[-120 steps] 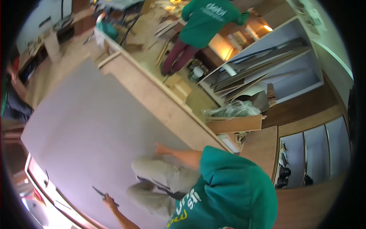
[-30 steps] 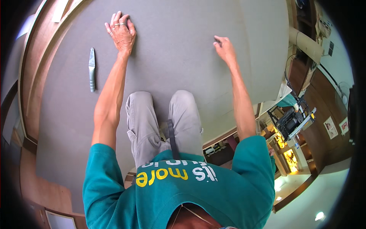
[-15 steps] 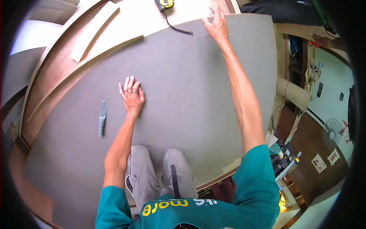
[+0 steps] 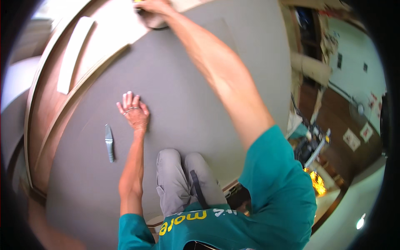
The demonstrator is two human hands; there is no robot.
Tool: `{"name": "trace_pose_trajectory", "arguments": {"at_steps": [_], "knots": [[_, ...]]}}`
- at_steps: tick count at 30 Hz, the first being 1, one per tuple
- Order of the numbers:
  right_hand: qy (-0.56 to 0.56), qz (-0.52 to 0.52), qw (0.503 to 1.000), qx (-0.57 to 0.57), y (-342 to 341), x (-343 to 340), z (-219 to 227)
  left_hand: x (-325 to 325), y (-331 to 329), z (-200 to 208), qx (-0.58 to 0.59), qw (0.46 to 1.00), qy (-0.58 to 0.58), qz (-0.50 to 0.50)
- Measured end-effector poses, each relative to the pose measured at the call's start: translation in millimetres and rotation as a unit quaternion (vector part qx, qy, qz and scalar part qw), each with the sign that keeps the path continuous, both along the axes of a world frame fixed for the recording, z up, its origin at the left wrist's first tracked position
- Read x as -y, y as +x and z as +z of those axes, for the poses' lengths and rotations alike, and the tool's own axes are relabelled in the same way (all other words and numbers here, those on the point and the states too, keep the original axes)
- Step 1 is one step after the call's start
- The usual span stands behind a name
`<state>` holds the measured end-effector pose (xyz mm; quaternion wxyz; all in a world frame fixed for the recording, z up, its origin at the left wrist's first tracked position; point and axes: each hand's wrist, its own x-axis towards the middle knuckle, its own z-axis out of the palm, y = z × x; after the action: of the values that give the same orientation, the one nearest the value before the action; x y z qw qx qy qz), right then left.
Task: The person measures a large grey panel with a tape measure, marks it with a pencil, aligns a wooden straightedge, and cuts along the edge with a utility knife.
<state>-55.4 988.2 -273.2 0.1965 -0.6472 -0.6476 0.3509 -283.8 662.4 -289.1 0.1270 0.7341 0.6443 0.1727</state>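
Tape measure [image 4: 143,13] under right grip [image 4: 153,6], closure unclear through blur, left grip [image 4: 136,114] splayed flat on grey panel [image 4: 187,104]

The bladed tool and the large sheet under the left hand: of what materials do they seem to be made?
Bladed tool: perhaps a metal blade, pale and slightly shiny; the ribbed blue-grey handle could be plastic or metal. Large sheet: probably laminate or coated board, matte grey; its even surface shows no wood grain.

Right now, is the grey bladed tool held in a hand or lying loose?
Lying loose: the grey bladed tool rests on the grey sheet, apart from the left hand and the right hand.
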Motion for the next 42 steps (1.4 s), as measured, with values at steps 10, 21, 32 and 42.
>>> {"name": "trace_pose_trajectory", "arguments": {"at_steps": [10,21,32,42], "knots": [[0.106,-0.327,0.864,-0.368,-64,141,77,4,5,2,-0.007,1.0,0.01,-0.005],[-0.182,-0.39,0.72,-0.544,14,400,73,-8,-5,-1,-0.009,0.998,0.062,-0.015],[-0.024,-0.146,0.979,-0.14,91,439,124,57,141,82,0.479,0.736,-0.471,-0.084],[-0.086,-0.193,0.97,-0.117,160,493,135,30,218,109,0.388,0.656,-0.623,-0.178]]}}
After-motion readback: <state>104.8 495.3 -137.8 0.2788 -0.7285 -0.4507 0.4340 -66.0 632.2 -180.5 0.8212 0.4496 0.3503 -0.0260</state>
